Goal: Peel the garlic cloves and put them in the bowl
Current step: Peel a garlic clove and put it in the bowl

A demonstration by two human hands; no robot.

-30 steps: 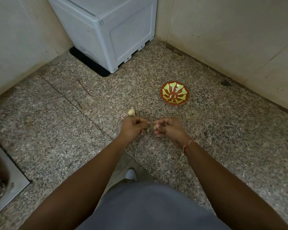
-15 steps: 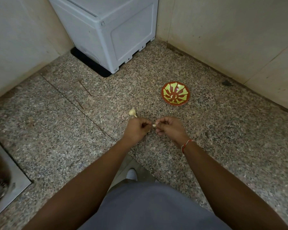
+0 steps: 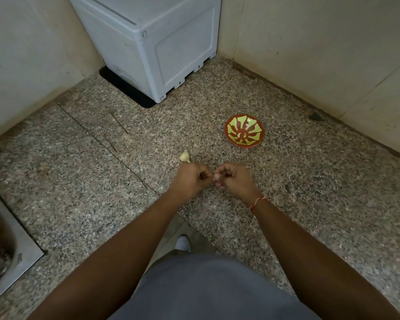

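Over the speckled granite counter [image 3: 83, 185], both hands were held close together with fingers curled. A small garlic clove [image 3: 214, 178], barely visible, was pinched between the fingertips of the left hand [image 3: 191, 179] and the right hand [image 3: 234, 180]. A garlic bulb [image 3: 184, 157] was seen lying on the counter just beyond the left hand. The red and green bowl [image 3: 244, 131] stood farther off to the right, well apart from the hands; whether any cloves lay in it could not be told. A red thread [image 3: 256, 202] was worn on the right wrist.

Speckled granite floor [image 3: 310, 204], beige walls [image 3: 321, 42], grey cabinet [image 3: 162, 49].
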